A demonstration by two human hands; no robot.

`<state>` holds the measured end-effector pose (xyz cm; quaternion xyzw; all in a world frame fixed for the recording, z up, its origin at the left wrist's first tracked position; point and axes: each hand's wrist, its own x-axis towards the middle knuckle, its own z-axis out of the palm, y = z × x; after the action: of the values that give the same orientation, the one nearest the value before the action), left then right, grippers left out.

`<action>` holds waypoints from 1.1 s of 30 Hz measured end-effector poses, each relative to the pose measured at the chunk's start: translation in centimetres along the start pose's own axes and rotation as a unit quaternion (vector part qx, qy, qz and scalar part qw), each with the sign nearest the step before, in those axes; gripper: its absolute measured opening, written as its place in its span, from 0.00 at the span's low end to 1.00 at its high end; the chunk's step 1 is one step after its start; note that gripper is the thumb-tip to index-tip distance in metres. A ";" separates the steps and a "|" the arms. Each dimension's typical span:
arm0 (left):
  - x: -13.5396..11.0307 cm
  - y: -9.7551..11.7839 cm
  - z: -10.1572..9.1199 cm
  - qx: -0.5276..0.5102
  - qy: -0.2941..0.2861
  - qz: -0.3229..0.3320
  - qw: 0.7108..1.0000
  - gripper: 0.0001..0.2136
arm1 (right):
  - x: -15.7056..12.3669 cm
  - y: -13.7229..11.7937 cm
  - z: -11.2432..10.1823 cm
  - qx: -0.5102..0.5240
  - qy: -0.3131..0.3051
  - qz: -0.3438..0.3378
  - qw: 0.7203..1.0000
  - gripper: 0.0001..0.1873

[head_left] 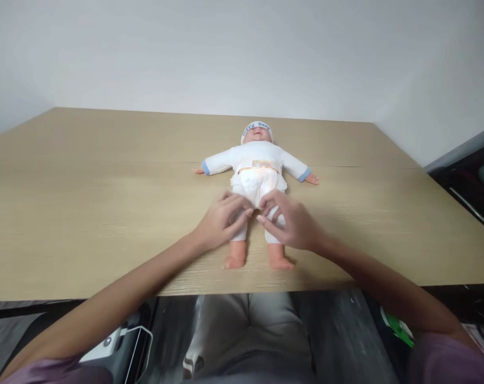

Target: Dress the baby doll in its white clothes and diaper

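A baby doll [258,160] lies on its back on a light wooden table [86,202], head away from me, arms spread out. It wears a white top with blue cuffs, a white headband and a white diaper [258,184]. My left hand [222,218] rests on the doll's left-side thigh, fingers curled toward the diaper's lower edge. My right hand [290,221] covers the other thigh, fingers bent and touching the diaper near the crotch. Both bare feet [258,261] stick out below my hands.
The table's near edge [242,292] runs just below the doll's feet, with my lap under it. A white device with a cable [118,338] lies low on the left. Dark furniture [466,181] stands at the right. A plain wall is behind the table.
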<state>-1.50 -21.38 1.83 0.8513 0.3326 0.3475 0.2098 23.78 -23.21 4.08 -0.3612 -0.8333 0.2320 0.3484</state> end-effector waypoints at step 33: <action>1.6 -2.5 2.5 0.007 0.048 -0.079 0.996 0.10 | -0.9 2.8 2.5 -0.161 0.031 0.116 0.980 0.16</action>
<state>0.14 -18.82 -0.56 0.8060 0.4110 0.3679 0.2150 23.59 -22.47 0.35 -0.5134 -0.8011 0.1226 0.2823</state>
